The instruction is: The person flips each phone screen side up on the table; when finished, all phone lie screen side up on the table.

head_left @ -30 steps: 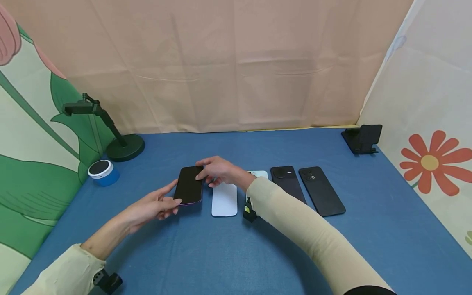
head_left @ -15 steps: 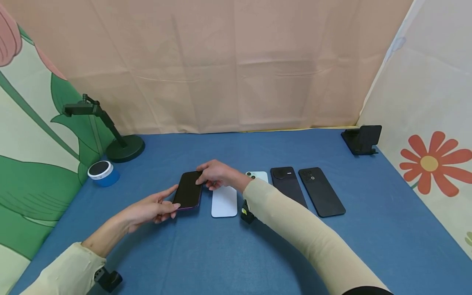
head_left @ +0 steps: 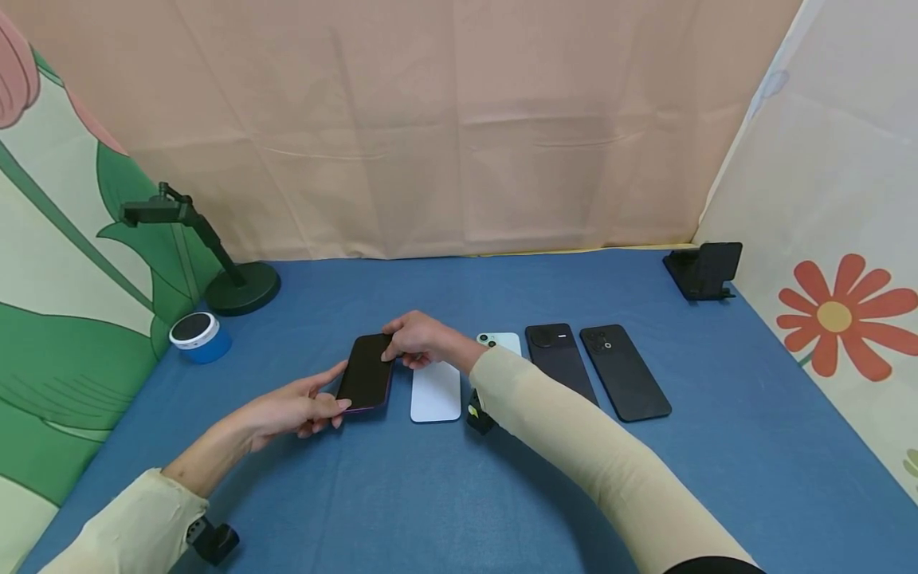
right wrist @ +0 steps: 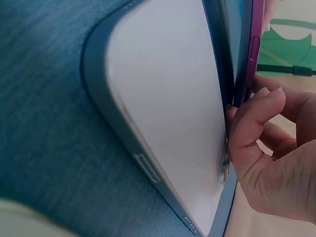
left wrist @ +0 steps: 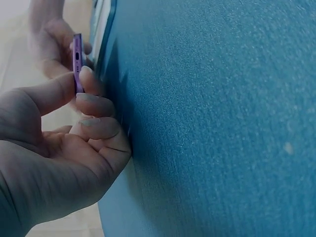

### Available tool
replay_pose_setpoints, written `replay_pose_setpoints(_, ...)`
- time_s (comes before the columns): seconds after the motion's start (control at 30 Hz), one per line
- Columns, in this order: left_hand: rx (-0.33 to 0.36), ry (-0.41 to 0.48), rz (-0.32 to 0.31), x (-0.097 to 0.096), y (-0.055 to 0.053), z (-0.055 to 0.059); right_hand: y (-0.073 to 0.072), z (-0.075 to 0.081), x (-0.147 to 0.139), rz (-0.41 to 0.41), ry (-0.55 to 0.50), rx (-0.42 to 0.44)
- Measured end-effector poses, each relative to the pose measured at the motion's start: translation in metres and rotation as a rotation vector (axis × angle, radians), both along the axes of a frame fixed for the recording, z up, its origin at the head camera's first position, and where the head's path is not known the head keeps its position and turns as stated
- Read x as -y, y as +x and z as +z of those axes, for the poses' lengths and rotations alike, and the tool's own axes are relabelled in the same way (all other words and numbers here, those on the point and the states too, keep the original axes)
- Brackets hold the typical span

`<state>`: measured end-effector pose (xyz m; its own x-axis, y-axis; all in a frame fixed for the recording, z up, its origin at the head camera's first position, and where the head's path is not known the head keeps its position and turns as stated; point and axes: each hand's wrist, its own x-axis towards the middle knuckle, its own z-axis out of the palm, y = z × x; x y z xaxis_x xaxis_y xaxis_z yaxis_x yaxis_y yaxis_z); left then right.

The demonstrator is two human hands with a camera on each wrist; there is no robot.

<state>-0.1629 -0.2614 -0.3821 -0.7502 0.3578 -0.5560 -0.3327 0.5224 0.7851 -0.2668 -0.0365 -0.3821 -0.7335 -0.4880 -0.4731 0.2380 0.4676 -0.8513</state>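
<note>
A smartphone with a dark screen and purple frame lies screen up between both hands, just above the table. My left hand pinches its near left corner, thumb on top and fingertips beneath. In the left wrist view the phone's purple bottom edge with its charging port shows between thumb and fingers. At the far right corner, my right hand pinches the same phone. Just right of it a white phone lies on the cloth, its far end hidden behind the right hand. In the right wrist view this white phone fills the middle.
A pale green phone, partly hidden by the right sleeve, and two black phones continue the row rightward. A black stand and a blue and white round container stand left. Another black stand is at back right.
The purple-framed phone has come slightly nearer and lower with both hands on it. Over the last half second almost nothing has moved.
</note>
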Motion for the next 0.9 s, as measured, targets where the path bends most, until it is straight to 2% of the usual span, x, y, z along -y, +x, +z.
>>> replay_pose_setpoints(0.27, -0.029, -0.044, -0.037, -0.003, 0.001, 0.001, 0.004, 0.001, 0.0, 0.008, 0.029, -0.044)
replay_pose_setpoints(0.63, -0.045, -0.121, -0.047, -0.008, 0.003, 0.0, 0.009, 0.002, 0.001, 0.035, 0.104, -0.11)
replay_pose_setpoints(0.9, -0.058, -0.167, -0.106, -0.009, 0.003, 0.004, 0.011, 0.003, 0.002, 0.049, 0.139, -0.149)
